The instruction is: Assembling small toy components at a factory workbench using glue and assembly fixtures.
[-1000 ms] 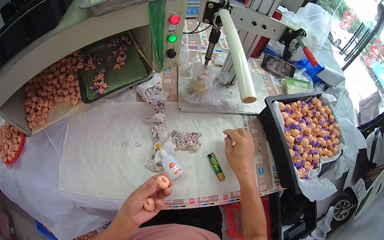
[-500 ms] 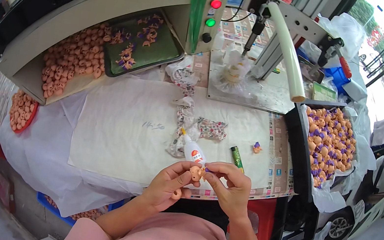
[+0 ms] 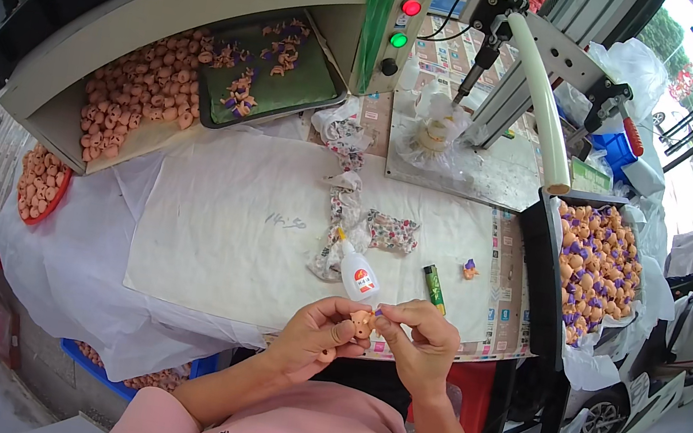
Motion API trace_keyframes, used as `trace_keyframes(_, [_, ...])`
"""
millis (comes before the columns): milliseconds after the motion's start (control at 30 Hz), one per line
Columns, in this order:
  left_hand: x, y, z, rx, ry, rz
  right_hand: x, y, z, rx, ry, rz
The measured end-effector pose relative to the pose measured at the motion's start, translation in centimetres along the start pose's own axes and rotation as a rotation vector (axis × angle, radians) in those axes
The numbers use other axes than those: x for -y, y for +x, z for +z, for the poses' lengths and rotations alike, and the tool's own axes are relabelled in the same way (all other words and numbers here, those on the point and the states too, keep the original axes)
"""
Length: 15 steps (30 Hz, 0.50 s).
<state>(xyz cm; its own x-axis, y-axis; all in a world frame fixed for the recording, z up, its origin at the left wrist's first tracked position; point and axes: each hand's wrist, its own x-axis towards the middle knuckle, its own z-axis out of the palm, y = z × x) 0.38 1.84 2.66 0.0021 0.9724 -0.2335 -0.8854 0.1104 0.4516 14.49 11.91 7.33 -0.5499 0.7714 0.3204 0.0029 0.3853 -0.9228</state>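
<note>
My left hand (image 3: 313, 330) is closed around a small peach-coloured doll head (image 3: 361, 321), held between thumb and fingers. A second doll head (image 3: 327, 355) is tucked lower in the same hand. My right hand (image 3: 422, 340) pinches a small peach-and-purple doll body (image 3: 379, 312) against the first head; the fingers partly hide where they meet. Just beyond my hands, a white squeeze bottle (image 3: 360, 276) with a yellow tip lies on the paper-covered table. A slim green object (image 3: 434, 288) and a small peach-and-purple figure (image 3: 470, 269) lie to its right.
Doll heads (image 3: 139, 105) are heaped under the grey housing, beside a dark tray (image 3: 294, 88) of small bodies. A black crate (image 3: 544, 282) of peach-and-purple figures stands right. Floral cloth (image 3: 343, 189) lies mid-table; a press-like machine (image 3: 469, 172) stands behind. A red basin (image 3: 61, 196) is left.
The whole view has shifted slightly. My hands stay together in front of me, and the doll head has turned a little in my left fingers while my right hand keeps its pinch.
</note>
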Motion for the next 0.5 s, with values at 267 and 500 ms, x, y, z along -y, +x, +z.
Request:
trace_keyframes(267, [-1.1, -0.1, 1.3, -0.041, 0.070, 0.034, -0.2, 0.1, 0.4, -0.018, 0.003, -0.008])
trace_keyframes(500, [-1.8, 0.1, 0.9, -0.037, 0.017, -0.052, 1.7, 1.2, 0.6, -0.047, -0.155, -0.107])
